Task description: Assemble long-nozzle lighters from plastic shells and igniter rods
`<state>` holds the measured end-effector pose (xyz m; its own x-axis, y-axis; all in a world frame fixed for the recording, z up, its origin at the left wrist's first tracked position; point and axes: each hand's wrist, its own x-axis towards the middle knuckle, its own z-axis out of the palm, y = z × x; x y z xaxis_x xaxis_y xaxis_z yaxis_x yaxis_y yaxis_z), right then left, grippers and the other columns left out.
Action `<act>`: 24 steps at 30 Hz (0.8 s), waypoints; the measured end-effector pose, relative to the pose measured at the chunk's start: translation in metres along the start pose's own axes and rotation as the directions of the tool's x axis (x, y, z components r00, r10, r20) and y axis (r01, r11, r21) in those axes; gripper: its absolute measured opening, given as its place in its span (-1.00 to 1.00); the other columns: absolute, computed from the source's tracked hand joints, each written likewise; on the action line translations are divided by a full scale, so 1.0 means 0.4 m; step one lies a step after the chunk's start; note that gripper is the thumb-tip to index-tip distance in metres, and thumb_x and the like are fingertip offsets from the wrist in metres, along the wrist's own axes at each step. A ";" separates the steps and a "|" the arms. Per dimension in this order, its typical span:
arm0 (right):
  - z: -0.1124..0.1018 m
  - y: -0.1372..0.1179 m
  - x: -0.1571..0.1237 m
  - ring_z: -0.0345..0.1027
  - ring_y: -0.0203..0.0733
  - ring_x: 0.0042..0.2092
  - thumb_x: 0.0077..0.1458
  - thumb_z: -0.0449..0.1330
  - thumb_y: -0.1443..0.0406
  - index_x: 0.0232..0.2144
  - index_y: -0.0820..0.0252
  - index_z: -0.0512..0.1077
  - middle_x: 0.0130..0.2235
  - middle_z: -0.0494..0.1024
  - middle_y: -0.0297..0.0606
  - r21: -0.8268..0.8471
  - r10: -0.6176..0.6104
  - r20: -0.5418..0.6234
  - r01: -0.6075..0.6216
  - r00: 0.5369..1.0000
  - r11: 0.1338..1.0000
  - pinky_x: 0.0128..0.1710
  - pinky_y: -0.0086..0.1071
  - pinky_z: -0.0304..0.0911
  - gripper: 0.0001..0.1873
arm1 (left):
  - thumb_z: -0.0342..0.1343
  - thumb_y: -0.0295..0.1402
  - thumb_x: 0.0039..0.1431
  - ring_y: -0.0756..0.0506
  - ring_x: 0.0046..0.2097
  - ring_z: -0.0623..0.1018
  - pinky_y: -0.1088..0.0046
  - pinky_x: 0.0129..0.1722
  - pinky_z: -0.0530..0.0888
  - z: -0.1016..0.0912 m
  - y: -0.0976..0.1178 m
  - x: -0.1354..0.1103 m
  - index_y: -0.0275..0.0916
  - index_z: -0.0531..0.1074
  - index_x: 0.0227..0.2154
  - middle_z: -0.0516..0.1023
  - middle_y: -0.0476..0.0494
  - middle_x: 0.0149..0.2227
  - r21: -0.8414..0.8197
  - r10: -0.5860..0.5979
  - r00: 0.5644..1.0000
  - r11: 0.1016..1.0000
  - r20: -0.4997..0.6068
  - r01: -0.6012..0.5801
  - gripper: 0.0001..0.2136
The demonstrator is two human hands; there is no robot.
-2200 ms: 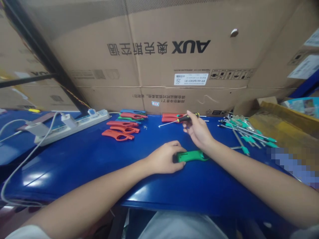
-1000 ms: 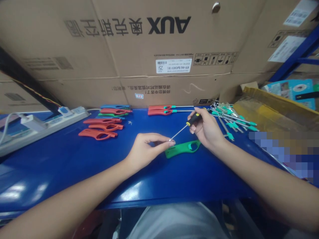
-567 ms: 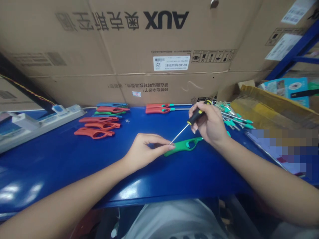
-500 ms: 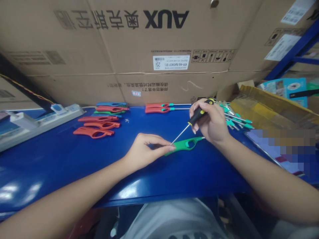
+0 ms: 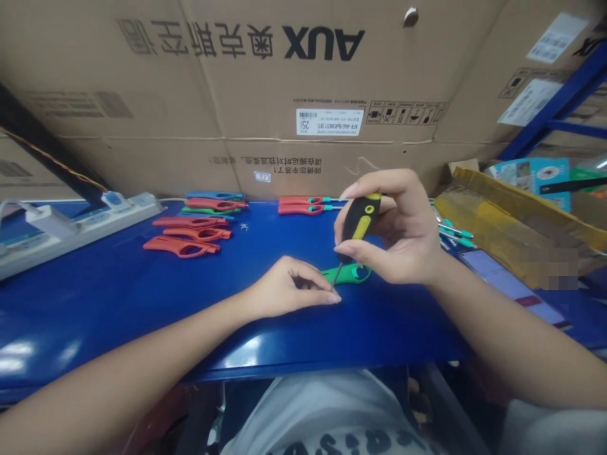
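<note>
A green plastic lighter shell (image 5: 351, 274) lies flat on the blue table (image 5: 142, 297). My left hand (image 5: 289, 292) rests on the table at the shell's near end, thumb and forefinger pinched together where the screwdriver tip meets the shell; anything between them is too small to make out. My right hand (image 5: 393, 230) grips a black-and-yellow screwdriver (image 5: 356, 224), held nearly upright, with its thin shaft pointing down at that same spot.
Red, green and blue lighter shells (image 5: 190, 230) lie in rows at the back left. Two red lighters (image 5: 303, 205) lie further back. Metal rods with green collars (image 5: 450, 230) sit behind my right hand. A white power strip (image 5: 76, 221) is at left. Cardboard boxes (image 5: 284, 95) wall off the back.
My right hand has raised the screwdriver from a slant to nearly upright and brought its tip down at the shell's near end. My left hand stays pinched there.
</note>
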<state>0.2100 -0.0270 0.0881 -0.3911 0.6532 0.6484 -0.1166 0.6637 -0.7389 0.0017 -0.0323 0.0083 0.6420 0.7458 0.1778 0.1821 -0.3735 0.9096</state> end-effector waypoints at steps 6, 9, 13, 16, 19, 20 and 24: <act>0.015 0.018 -0.007 0.50 -0.23 -0.35 0.05 0.37 0.40 0.08 -0.15 0.37 -0.25 0.55 -0.41 -0.032 -0.031 0.043 0.032 0.999 0.999 -0.49 -0.41 0.42 -0.42 | 0.34 -0.30 0.17 -0.09 -0.23 0.57 0.39 -0.23 0.48 -0.005 0.002 0.004 -0.20 0.69 -0.33 0.70 -0.16 -0.30 -0.016 0.091 0.994 0.996 0.067 -0.090 -0.90; 0.015 0.041 -0.019 0.43 -0.25 -0.42 0.06 0.37 0.38 0.14 -0.11 0.31 -0.34 0.51 -0.41 -0.067 -0.034 0.004 0.034 0.999 0.997 -0.55 -0.42 0.37 -0.37 | 0.37 -0.29 0.14 -0.15 -0.05 0.60 0.26 0.04 0.48 -0.010 0.002 0.009 -0.18 0.68 -0.27 0.70 -0.17 -0.17 -0.008 0.152 0.987 0.988 0.053 -0.151 -0.88; 0.015 0.097 -0.035 0.45 -0.25 -0.37 0.15 0.32 0.30 0.18 -0.01 0.23 -0.32 0.47 -0.39 -0.218 -0.175 -0.045 0.162 0.983 0.963 -0.50 -0.41 0.44 -0.41 | 0.48 -0.13 -0.07 -0.25 0.15 0.49 0.09 0.24 0.36 -0.024 -0.010 0.015 -0.13 0.53 0.10 0.60 -0.19 0.09 0.242 0.183 0.983 0.954 0.004 -0.178 -0.38; 0.019 0.135 -0.045 0.45 -0.27 -0.37 0.21 0.27 0.26 0.21 -0.01 0.19 -0.28 0.47 -0.35 -0.290 -0.207 -0.075 0.177 0.975 0.940 -0.50 -0.42 0.45 -0.43 | 0.44 -0.05 -0.04 -0.28 0.15 0.47 0.06 0.23 0.35 -0.032 -0.019 0.016 -0.17 0.44 0.18 0.56 -0.22 0.13 0.446 0.158 0.987 0.881 0.037 -0.157 -0.29; 0.025 0.151 -0.052 0.47 -0.25 -0.31 0.20 0.27 0.28 0.21 -0.02 0.20 -0.17 0.49 -0.28 -0.323 -0.230 -0.081 0.193 0.970 0.926 -0.45 -0.41 0.48 -0.42 | 0.36 -0.10 0.09 -0.26 0.06 0.52 0.12 0.13 0.42 -0.035 -0.021 0.015 -0.20 0.46 0.13 0.58 -0.22 0.08 0.539 0.124 0.990 0.830 0.074 -0.144 -0.43; 0.027 0.152 -0.054 0.48 -0.25 -0.29 0.20 0.27 0.29 0.21 -0.02 0.20 -0.13 0.49 -0.26 -0.329 -0.236 -0.074 0.199 0.969 0.923 -0.44 -0.41 0.48 -0.42 | 0.34 -0.13 0.12 -0.25 0.03 0.53 0.14 0.10 0.43 -0.035 -0.020 0.014 -0.21 0.47 0.11 0.59 -0.22 0.06 0.561 0.116 0.989 0.815 0.087 -0.145 -0.48; 0.030 0.150 -0.058 0.48 -0.27 -0.28 0.21 0.24 0.30 0.22 -0.01 0.18 0.03 0.46 -0.20 -0.356 -0.254 -0.035 0.226 0.967 0.907 -0.44 -0.42 0.49 -0.42 | 0.27 -0.24 0.17 -0.26 0.02 0.55 0.16 0.06 0.45 -0.040 -0.012 0.011 -0.25 0.45 0.12 0.60 -0.24 0.02 0.632 0.109 0.985 0.756 0.131 -0.168 -0.54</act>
<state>0.2010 -0.0069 0.0266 -0.3165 0.4753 0.8209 0.1307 0.8790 -0.4586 -0.0084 -0.0186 0.0107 0.7503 0.6216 0.2249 0.5007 -0.7566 0.4207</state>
